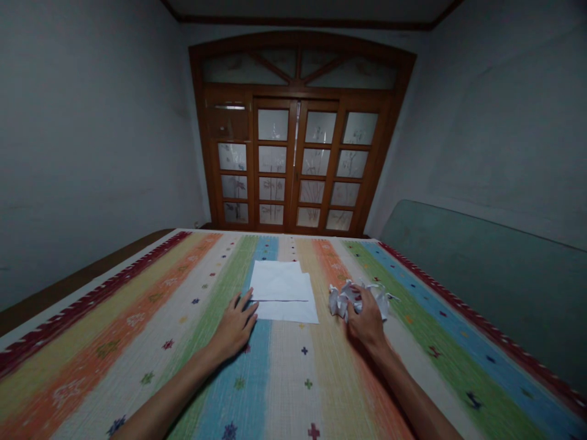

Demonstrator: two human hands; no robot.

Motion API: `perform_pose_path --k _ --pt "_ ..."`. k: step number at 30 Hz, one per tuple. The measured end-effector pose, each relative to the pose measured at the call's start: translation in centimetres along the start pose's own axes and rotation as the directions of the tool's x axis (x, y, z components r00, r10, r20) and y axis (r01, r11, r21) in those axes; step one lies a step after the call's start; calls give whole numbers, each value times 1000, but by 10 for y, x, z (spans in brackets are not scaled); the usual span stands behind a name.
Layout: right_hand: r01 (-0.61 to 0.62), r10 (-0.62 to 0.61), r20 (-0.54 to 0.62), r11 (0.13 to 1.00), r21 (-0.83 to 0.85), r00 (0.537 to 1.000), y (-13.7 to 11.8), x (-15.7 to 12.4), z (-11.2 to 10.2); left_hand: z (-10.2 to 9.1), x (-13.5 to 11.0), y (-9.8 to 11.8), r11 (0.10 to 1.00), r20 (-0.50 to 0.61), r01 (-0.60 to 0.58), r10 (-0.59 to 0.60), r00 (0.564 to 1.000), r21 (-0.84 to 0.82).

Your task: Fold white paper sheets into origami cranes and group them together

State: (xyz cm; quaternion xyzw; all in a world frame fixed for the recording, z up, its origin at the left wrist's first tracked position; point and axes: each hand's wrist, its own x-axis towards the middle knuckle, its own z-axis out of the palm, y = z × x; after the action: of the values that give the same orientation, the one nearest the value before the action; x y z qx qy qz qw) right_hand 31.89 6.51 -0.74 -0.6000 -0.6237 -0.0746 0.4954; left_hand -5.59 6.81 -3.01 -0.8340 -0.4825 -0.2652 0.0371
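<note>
Two flat white sheets of paper, an upper sheet [277,281] and a lower sheet [291,311], lie overlapped on the striped cloth in front of me. My left hand [233,324] rests palm down at their left edge, fingers spread and the tips touching the paper. To the right, several crumpled pieces of white paper [338,300] sit in a loose heap. My right hand [365,318] reaches into this heap with its fingers curled around crumpled paper. Part of the heap is hidden under that hand.
A colourful striped tablecloth [293,379] with small woven motifs covers the table. On the right a grey-green panel [481,269] leans by the wall. Beyond the table's far edge are wooden double doors [293,159] with glass panes.
</note>
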Motion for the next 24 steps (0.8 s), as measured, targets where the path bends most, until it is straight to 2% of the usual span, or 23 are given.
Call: perform_pose_path --k 3,7,12,15,20,24 --pt "36 -36 -38 999 9 999 -13 0 -5 3 0 -2 1000 36 -15 14 999 12" --pt "156 -152 -64 985 75 986 -35 -4 -10 6 0 -2 1000 80 13 -13 997 3" --pt "344 -346 -14 927 149 938 -55 -16 -6 -1 2 5 998 119 68 -66 991 -15" --pt "392 -410 62 900 190 910 -64 -24 -4 -10 1 12 997 152 79 -75 986 -25" --pt "413 -459 185 879 240 869 -71 -31 -3 -22 -7 23 995 199 -28 46 979 -91" --pt "406 -470 251 874 268 846 -72 -32 -3 -23 -9 31 966 135 -167 196 971 -199"
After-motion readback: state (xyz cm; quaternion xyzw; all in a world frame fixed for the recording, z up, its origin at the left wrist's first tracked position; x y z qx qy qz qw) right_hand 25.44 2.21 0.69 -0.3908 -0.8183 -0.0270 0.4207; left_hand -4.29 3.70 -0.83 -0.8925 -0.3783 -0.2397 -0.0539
